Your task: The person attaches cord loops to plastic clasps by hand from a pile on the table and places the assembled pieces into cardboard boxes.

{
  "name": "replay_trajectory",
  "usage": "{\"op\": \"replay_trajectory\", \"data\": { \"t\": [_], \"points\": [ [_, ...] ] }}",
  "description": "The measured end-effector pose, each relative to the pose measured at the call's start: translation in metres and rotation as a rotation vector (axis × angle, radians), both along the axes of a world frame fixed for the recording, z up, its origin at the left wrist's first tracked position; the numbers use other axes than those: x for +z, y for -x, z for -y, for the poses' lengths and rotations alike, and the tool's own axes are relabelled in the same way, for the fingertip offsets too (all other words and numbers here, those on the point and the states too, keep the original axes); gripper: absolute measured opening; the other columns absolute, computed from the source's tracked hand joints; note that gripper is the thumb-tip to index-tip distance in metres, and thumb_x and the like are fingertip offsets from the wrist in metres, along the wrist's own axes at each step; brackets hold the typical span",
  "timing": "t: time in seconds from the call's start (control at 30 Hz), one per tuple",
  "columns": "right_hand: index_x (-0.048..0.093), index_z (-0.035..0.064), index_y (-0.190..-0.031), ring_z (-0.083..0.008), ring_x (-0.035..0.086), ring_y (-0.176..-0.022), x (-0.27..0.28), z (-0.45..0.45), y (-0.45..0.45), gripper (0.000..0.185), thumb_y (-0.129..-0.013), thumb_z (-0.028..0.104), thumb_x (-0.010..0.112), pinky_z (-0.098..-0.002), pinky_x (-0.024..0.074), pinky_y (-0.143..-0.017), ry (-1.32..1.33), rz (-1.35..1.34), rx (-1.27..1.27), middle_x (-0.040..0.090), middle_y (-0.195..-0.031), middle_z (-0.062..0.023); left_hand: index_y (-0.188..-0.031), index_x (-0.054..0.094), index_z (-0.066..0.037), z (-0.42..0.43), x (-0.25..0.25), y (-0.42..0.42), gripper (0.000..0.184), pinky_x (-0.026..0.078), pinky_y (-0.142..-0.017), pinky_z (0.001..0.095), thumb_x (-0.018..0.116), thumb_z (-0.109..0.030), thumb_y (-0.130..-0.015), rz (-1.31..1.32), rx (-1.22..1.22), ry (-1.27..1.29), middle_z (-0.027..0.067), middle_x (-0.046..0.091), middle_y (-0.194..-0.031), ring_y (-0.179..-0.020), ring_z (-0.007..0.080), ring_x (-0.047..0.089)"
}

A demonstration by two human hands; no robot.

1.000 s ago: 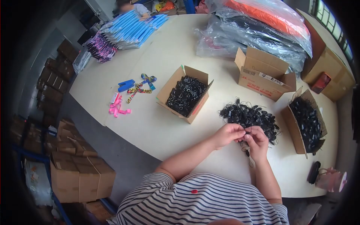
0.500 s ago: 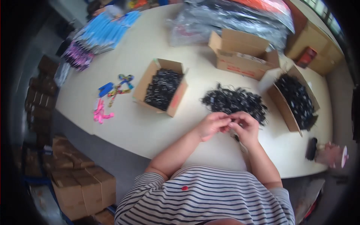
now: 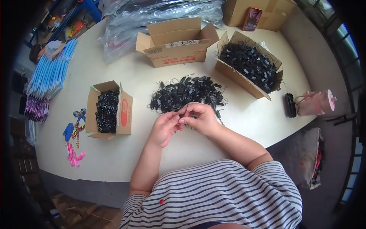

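Note:
My left hand (image 3: 164, 129) and my right hand (image 3: 202, 119) meet in front of my chest, just at the near edge of a loose pile of small black plastic fittings with thin cord loops (image 3: 187, 91). The fingertips of both are pinched together on one small black fitting, mostly hidden by the fingers. Dark cord loops stick out beneath my right hand. A cardboard box on the left holds black fittings with metal rings (image 3: 107, 110). Black corded fittings (image 3: 249, 61) heap up in another open box at the right.
An open carton (image 3: 179, 57) stands behind the pile. Plastic-wrapped goods (image 3: 152, 19) lie farther back. Colourful straps (image 3: 76, 156) and blue packets (image 3: 53, 72) are at left, near another person (image 3: 37, 52). A phone (image 3: 252, 19), a black case (image 3: 290, 105) and a pink cup (image 3: 310, 104) are on the right.
My view has turned to the right, so the tabletop things appear farther left. Both hands remain pinched together beside the pile.

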State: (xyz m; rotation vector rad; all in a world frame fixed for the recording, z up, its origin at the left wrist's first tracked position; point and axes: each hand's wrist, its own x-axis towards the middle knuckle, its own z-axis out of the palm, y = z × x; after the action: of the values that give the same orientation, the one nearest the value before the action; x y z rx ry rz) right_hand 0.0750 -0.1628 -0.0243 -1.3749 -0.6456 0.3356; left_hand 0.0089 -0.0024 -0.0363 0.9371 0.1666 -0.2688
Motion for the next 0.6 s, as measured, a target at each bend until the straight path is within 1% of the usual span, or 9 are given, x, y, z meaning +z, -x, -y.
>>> {"op": "replay_trajectory", "data": {
  "t": [0.1, 0.2, 0.3, 0.4, 0.5, 0.6],
  "points": [
    [0.064, 0.0013, -0.089, -0.0051, 0.049, -0.060, -0.0024, -0.0015, 0.0005, 0.016, -0.073, 0.002, 0.068, -0.0198, 0.0431, -0.056, -0.029, -0.074, -0.022, 0.059, -0.070, -0.0015, -0.099, 0.055, 0.000, 0.0026, 0.0020, 0.0004, 0.021, 0.043, -0.068, 0.0277, 0.053, -0.017, -0.088, 0.032, 0.056, -0.093, 0.0054, 0.057, -0.083, -0.073, 0.0148, 0.052],
    [0.064, 0.0012, -0.090, -0.0055, 0.051, -0.061, -0.0019, -0.0007, 0.0005, 0.017, -0.074, 0.002, 0.068, -0.0199, 0.0436, -0.057, -0.052, -0.038, 0.000, 0.059, -0.072, -0.0021, -0.093, 0.058, 0.000, 0.0021, -0.0002, 0.0002, 0.020, 0.043, -0.067, 0.0273, 0.056, -0.019, -0.086, 0.042, 0.092, -0.136, 0.0052, 0.058, -0.080, -0.072, 0.0140, 0.052],
    [0.064, 0.0013, -0.091, -0.0066, 0.052, -0.064, -0.0046, -0.0016, 0.0005, 0.018, -0.074, 0.002, 0.068, -0.0204, 0.0448, -0.059, -0.063, -0.047, 0.010, 0.060, -0.077, -0.0031, -0.089, 0.059, 0.000, 0.0024, 0.0005, 0.0003, 0.021, 0.042, -0.067, 0.0268, 0.058, -0.021, -0.085, 0.037, 0.089, -0.126, 0.0052, 0.058, -0.079, -0.072, 0.0136, 0.052],
    [0.064, 0.0018, -0.091, -0.0078, 0.053, -0.065, -0.0031, -0.0020, -0.0004, 0.018, -0.073, 0.002, 0.068, -0.0210, 0.0460, -0.061, -0.093, -0.029, 0.032, 0.060, -0.081, -0.0042, -0.088, 0.059, 0.000, 0.0022, 0.0021, -0.0003, 0.021, 0.042, -0.067, 0.0265, 0.059, -0.021, -0.085, 0.038, 0.084, -0.153, 0.0056, 0.059, -0.080, -0.072, 0.0132, 0.052],
    [0.064, 0.0023, -0.091, -0.0088, 0.054, -0.067, -0.0020, -0.0006, 0.0004, 0.019, -0.073, 0.002, 0.068, -0.0217, 0.0468, -0.063, -0.078, -0.061, 0.034, 0.060, -0.084, -0.0048, -0.089, 0.060, -0.001, 0.0027, 0.0011, -0.0003, 0.020, 0.043, -0.067, 0.0266, 0.059, -0.020, -0.084, 0.037, 0.090, -0.124, 0.0062, 0.059, -0.081, -0.071, 0.0132, 0.052],
    [0.064, 0.0020, -0.089, -0.0091, 0.054, -0.067, -0.0048, -0.0013, -0.0005, 0.017, -0.072, 0.002, 0.069, -0.0220, 0.0462, -0.062, -0.068, -0.028, 0.021, 0.060, -0.082, -0.0047, -0.089, 0.060, 0.000, 0.0011, -0.0010, -0.0004, 0.019, 0.044, -0.067, 0.0270, 0.060, -0.019, -0.084, 0.028, 0.086, -0.127, 0.0066, 0.060, -0.081, -0.072, 0.0134, 0.052]
  ]
}}
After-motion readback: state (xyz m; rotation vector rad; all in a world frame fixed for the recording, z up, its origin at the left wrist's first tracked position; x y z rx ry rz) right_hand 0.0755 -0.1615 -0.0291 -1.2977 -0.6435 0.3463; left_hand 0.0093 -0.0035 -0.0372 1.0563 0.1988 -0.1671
